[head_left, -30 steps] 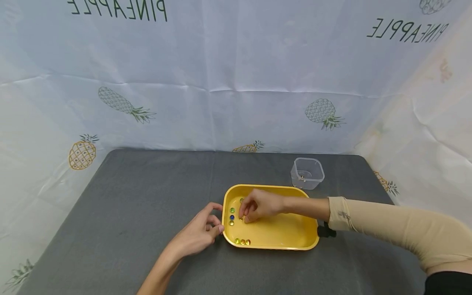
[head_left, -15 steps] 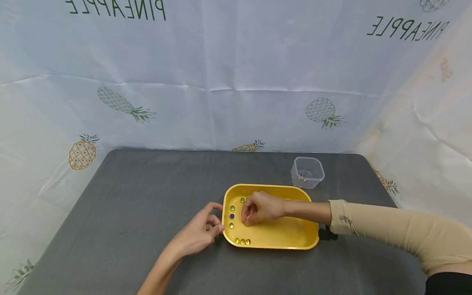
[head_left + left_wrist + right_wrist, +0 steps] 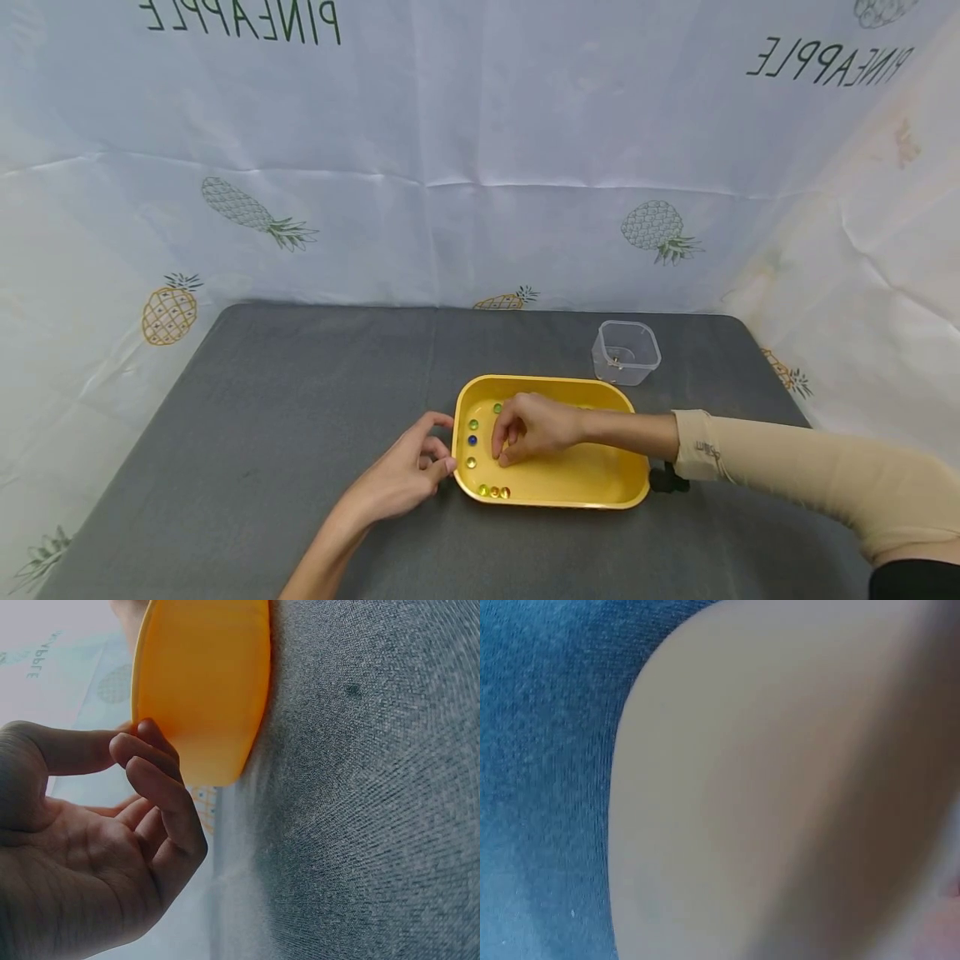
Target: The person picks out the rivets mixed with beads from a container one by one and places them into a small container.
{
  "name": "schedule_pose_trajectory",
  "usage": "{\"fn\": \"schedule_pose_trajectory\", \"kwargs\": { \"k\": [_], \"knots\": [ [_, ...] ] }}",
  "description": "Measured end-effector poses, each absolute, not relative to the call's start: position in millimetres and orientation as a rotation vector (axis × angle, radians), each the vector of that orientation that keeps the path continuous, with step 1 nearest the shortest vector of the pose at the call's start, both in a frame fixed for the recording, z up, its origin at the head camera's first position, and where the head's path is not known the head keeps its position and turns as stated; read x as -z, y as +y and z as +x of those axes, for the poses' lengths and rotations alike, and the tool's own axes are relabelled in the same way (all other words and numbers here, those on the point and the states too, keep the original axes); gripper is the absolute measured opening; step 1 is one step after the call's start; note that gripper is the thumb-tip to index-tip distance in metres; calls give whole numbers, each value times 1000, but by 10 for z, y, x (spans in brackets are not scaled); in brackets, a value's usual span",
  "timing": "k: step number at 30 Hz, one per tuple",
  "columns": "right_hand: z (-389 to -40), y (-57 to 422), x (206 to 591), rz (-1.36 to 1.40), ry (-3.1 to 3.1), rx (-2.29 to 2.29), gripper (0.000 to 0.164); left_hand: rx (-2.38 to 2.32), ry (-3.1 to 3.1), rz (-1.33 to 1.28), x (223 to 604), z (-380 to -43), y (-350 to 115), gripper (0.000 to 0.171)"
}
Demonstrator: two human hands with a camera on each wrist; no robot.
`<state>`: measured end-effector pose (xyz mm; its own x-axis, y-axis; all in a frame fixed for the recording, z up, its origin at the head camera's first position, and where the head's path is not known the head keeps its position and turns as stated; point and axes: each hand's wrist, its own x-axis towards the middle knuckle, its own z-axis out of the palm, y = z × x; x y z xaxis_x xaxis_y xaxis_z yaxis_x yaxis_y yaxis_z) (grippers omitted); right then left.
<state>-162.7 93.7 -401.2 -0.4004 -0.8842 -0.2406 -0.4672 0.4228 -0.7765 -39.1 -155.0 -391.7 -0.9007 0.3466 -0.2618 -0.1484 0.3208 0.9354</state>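
Note:
A yellow tray [image 3: 577, 479] lies on the dark grey table, with several small glass marbles in its left part. My left hand [image 3: 408, 471] holds the tray's left end, thumb and index fingertip at the rim; its bent fingers [image 3: 176, 799] show in the left wrist view. Inside the tray my right hand [image 3: 540, 423] reaches low, fingertips drawn together as in a pinch on a gold marble, which they hide. To their left are a green marble [image 3: 473, 425], a blue marble [image 3: 472, 440] and a yellowish marble [image 3: 471, 462]. Another green marble [image 3: 497, 408] lies behind.
A clear plastic box [image 3: 626, 354] with a few tiny bits inside stands behind the tray's right end. A row of yellow and amber marbles [image 3: 494, 492] runs along the tray's front left. A printed curtain hangs behind the table. The right wrist view is badly blurred.
My right hand has shifted slightly right and toward the tray's front; the gold marble seen at its fingertips is now hidden. The yellowish marble has rolled a little forward. The left hand has stayed still.

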Motion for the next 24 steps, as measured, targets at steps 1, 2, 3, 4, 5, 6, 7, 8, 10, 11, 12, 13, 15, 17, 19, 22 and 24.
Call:
{"fn": "schedule_pose_trajectory", "kwargs": {
  "k": [1,2,3,4,5,6,7,8,10,11,12,13,15,17,19,22,24],
  "knots": [
    [-1630,946,4008,-1134,2017,830,9,-1610,2174,177,3918,-389,-1548,47],
    [-1633,956,4004,-1129,2007,837,9,-1610,2175,181,3918,-387,-1548,47],
    [-1637,965,3997,-1123,1998,845,9,-1609,2177,183,3917,-384,-1548,47],
    [-1639,974,3988,-1109,1991,856,9,-1610,2175,189,3917,-382,-1550,47],
    [-1641,986,3976,-1103,1986,865,8,-1603,2181,191,3917,-385,-1550,47],
    [-1647,998,3967,-1101,1984,874,8,-1598,2185,189,3917,-388,-1549,46],
    [-1652,1008,3952,-1098,1982,881,8,-1594,2189,190,3918,-390,-1549,46],
    [-1658,1017,3935,-1096,1981,890,7,-1590,2193,190,3918,-391,-1549,45],
    [-1674,1034,3898,-1100,1986,904,8,-1586,2199,194,3923,-393,-1549,45],
    [-1684,1043,3877,-1112,1987,908,8,-1583,2204,195,3922,-393,-1547,45],
    [-1692,1051,3856,-1121,1994,911,9,-1583,2205,198,3923,-393,-1547,45],
    [-1699,1057,3832,-1123,2004,911,9,-1586,2203,204,3925,-391,-1550,46],
    [-1710,1071,3788,-1124,2024,912,11,-1585,2204,206,3921,-390,-1550,46],
    [-1715,1082,3744,-1111,2035,913,13,-1587,2202,208,3918,-389,-1552,46],
    [-1713,1088,3712,-1093,2042,916,15,-1586,2203,204,3918,-392,-1551,46],
    [-1703,1098,3678,-1085,2039,926,16,-1579,2205,191,3916,-396,-1545,46],
    [-1691,1109,3661,-1080,2041,933,16,-1574,2208,185,3916,-397,-1542,46]
  ]
}}
